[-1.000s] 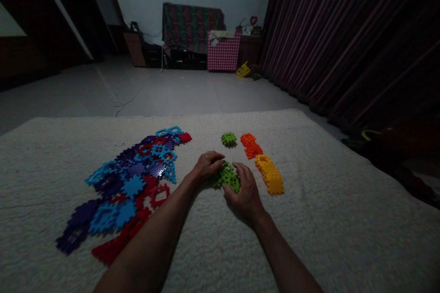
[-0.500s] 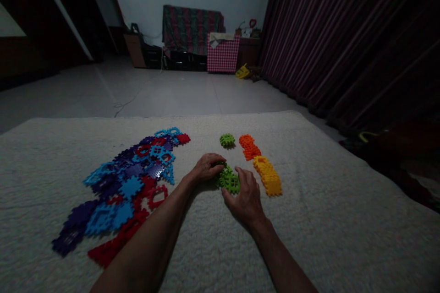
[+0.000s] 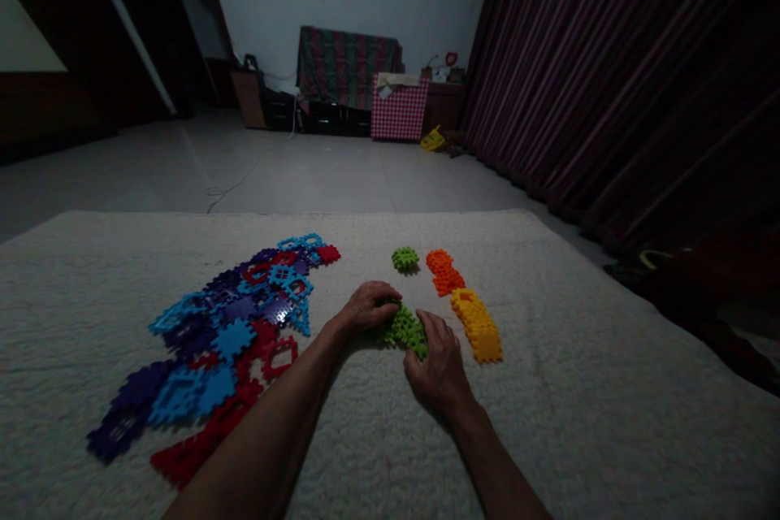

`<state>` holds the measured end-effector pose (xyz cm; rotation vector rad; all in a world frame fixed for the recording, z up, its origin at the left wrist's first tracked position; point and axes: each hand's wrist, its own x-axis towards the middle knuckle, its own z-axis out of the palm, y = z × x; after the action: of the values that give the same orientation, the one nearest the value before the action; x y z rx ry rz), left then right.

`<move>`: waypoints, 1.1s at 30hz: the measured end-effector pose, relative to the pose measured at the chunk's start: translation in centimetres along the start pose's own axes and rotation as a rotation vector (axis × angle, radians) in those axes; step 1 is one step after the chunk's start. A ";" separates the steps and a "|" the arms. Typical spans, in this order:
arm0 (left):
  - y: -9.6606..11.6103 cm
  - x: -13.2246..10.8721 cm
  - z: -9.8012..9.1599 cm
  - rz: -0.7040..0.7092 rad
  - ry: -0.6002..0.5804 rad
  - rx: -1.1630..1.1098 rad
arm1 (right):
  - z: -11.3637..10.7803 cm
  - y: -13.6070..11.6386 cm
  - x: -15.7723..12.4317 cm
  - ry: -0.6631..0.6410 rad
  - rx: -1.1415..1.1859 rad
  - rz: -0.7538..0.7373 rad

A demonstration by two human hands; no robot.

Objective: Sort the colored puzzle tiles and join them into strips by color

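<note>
Green toothed plastic building tiles (image 3: 405,328) lie bunched on the pale mat between my hands. My left hand (image 3: 369,306) curls over their far left side, with its fingertips partly hidden. On the right end, my right hand (image 3: 439,361) grips them between thumb and fingers. Just beyond stands a small pile of green tiles (image 3: 405,260). To the right are a row of orange tiles (image 3: 444,272) and, nearer me, an overlapping row of yellow tiles (image 3: 478,327).
A wide heap of blue tiles (image 3: 233,339), purple tiles (image 3: 140,386) and red tiles (image 3: 210,431) spreads left of my left forearm. Past the far edge of the mat (image 3: 573,422) is a tiled floor (image 3: 341,179). A dark curtain (image 3: 578,81) hangs at the right.
My right hand has closed in on the right end of the green tiles, which are now tilted and bunched together. The view has tipped up slightly, showing more wall.
</note>
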<state>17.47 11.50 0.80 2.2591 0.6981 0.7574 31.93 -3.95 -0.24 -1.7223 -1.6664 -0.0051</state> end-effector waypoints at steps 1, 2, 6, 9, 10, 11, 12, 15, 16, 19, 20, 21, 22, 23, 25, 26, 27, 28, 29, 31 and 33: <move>0.0 0.0 0.0 -0.008 0.002 -0.003 | 0.0 0.1 0.0 0.009 0.019 -0.008; 0.1 0.0 0.0 -0.016 0.003 -0.006 | 0.1 0.1 0.0 0.026 0.038 -0.009; 0.4 -0.1 -0.1 -0.061 0.028 -0.056 | 0.2 0.3 0.1 0.106 0.099 0.037; 0.4 -0.1 0.0 -0.124 0.102 -0.137 | 0.2 0.3 0.1 0.145 0.119 0.070; 0.4 -0.1 0.1 -0.147 0.135 -0.168 | 0.2 0.3 0.1 0.160 0.122 0.066; 0.3 -0.1 0.2 -0.172 0.170 -0.204 | 0.1 0.3 0.2 0.177 0.121 0.057; 0.1 -0.1 0.3 -0.201 0.206 -0.246 | 0.0 0.2 0.4 0.194 0.117 0.048; -0.2 0.2 0.5 -0.300 0.325 -0.400 | 0.2 0.2 1.6 0.243 0.090 0.043; -0.2 0.3 0.5 -0.327 0.369 -0.456 | 0.5 0.3 2.4 0.251 0.081 0.044; -0.2 0.7 0.6 -0.396 0.480 -0.618 | 1.8 0.9 5.5 0.254 0.070 0.018; -0.2 0.7 0.6 -0.414 0.500 -0.665 | 2.3 1.2 6.7 0.258 0.069 0.019; -0.1 0.8 0.6 -0.428 0.514 -0.706 | 2.9 1.6 7.8 0.264 0.064 0.019; 0.0 0.8 0.5 -0.439 0.520 -0.741 | 3.4 2.0 8.9 0.269 0.059 0.019; 0.0 0.9 0.5 -0.446 0.523 -0.769 | 3.9 2.4 9.8 0.273 0.055 0.018; 0.1 0.9 0.5 -0.457 0.525 -0.806 | 4.8 3.0 11.3 0.279 0.041 0.012; 0.0 0.9 0.5 -0.464 0.529 -0.817 | 5.1 3.3 11.7 0.281 0.034 0.008; 0.0 0.9 0.6 -0.471 0.534 -0.824 | 5.4 3.5 12.0 0.283 0.027 0.004; 0.0 1.0 0.6 -0.478 0.541 -0.827 | 5.6 3.7 12.2 0.285 0.020 0.000; -0.1 1.0 0.6 -0.483 0.547 -0.829 | 5.8 3.8 12.2 0.285 0.014 -0.003; -0.1 1.1 0.6 -0.490 0.551 -0.828 | 6.0 3.9 12.1 0.290 0.006 -0.004; 0.0 1.1 0.5 -0.490 0.548 -0.821 | 6.0 3.9 11.9 0.288 0.001 -0.004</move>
<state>18.54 11.97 0.85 1.0863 0.9210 1.1520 34.39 9.70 -0.90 -1.6308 -1.4561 -0.2428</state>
